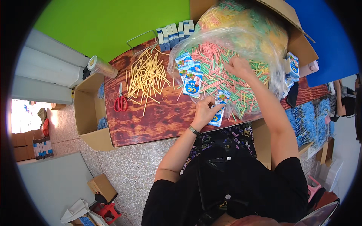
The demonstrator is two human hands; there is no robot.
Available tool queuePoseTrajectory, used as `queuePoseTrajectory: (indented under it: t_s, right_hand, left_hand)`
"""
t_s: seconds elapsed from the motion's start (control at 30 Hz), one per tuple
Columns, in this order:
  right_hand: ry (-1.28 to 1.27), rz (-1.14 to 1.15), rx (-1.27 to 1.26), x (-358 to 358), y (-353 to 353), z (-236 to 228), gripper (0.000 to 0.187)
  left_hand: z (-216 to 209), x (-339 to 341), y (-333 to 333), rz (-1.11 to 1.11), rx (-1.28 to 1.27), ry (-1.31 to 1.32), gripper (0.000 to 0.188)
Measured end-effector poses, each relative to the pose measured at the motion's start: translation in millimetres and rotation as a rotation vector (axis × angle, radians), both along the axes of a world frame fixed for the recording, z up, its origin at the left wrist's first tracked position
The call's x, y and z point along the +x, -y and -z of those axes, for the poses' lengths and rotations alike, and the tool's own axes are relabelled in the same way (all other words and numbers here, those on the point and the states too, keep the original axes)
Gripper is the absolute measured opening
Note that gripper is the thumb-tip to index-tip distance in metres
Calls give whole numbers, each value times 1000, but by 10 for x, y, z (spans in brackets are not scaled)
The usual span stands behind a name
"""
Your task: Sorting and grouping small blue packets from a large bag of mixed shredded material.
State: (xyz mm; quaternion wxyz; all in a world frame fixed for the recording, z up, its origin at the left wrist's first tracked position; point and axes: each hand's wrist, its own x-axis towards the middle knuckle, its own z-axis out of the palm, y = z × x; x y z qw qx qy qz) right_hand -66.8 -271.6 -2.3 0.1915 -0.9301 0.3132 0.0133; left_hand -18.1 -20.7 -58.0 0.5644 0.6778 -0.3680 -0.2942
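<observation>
My left hand (205, 113) pinches a small blue and white packet (223, 96) at the table's near edge. Its fingers cover the packet's middle. Over a big heap of pink, green and yellow thin sticks (213, 56), my right hand (240, 68) is closed; what it holds, if anything, is hidden. The heap lies in a clear plastic bag (174, 57) spilling toward me from a cardboard box. Several similar packets (193, 83) overlap on the sticks, left of my right hand and beyond my left.
A loose pile of pale yellow sticks (149, 73) covers the left part of the wooden table (162, 124). Red-handled scissors (120, 102) and a round plastic tub (102, 67) are beside it. Blue and white bundles (175, 34) stand at the back. An open carton (88, 107) is at the left edge.
</observation>
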Motion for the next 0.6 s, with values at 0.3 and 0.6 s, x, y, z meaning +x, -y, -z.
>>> queuePoseTrajectory:
  t_s: [0.3,0.6]
  right_hand:
    - [-86,132,-200,223,-349,37,56]
    - [-213,182,-96,279,-373,-129,50]
  left_hand:
    - [-36,9,9,20,37,37,32]
    - [-27,8,30,25,-26,51,30]
